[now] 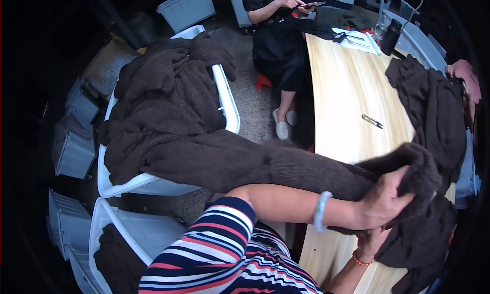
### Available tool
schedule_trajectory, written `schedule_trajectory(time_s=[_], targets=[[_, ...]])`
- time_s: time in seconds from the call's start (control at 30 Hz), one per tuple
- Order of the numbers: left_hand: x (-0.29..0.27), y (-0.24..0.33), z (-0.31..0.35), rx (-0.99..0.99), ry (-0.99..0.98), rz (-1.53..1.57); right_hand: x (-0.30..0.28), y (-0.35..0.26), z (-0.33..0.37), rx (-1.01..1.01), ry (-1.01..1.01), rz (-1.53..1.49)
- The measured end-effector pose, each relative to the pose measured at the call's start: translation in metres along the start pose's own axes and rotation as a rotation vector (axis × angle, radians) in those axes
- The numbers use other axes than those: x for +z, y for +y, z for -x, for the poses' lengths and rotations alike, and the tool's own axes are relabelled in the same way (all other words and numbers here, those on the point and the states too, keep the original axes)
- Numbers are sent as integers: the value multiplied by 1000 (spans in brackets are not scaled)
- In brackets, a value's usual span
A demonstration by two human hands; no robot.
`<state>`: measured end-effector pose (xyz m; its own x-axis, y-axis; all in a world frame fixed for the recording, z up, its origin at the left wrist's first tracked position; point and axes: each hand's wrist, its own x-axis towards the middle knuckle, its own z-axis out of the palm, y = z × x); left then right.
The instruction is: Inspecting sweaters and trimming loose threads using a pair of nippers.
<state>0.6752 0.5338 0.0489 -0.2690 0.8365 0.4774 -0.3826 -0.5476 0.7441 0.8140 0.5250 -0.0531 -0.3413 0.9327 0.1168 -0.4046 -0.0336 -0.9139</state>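
Observation:
A long piece of dark brown fleecy fabric (306,166) stretches from the heap in the white bin across to the table. My left hand (388,199), on the arm with the pale bangle, is closed on its right end, thumb and fingers bent into the bunched cloth. Just below it, my right hand (375,238), with an orange bead bracelet, reaches up against the same fabric. Its fingers are hidden behind the left hand and the folds. The light wooden table (339,100) lies under both hands. Small thread snips (372,121) rest on it beyond the fabric.
A white bin (232,103) at left overflows with brown fabric (168,100); another bin (102,227) stands nearer. More brown cloth (434,105) drapes over the table's right side. Across from me a seated person (280,49) holds a phone. A black bottle (391,36) stands at the far end.

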Motion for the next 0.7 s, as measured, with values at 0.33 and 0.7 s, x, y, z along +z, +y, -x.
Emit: schedule_trajectory(time_s=[0.33,0.7], targets=[[-27,-1,-52,-190,55,140,-1,-7,-8,8,66,557],[-88,47,-63,-464,99,476,56,5,-57,-23,-121,297]])
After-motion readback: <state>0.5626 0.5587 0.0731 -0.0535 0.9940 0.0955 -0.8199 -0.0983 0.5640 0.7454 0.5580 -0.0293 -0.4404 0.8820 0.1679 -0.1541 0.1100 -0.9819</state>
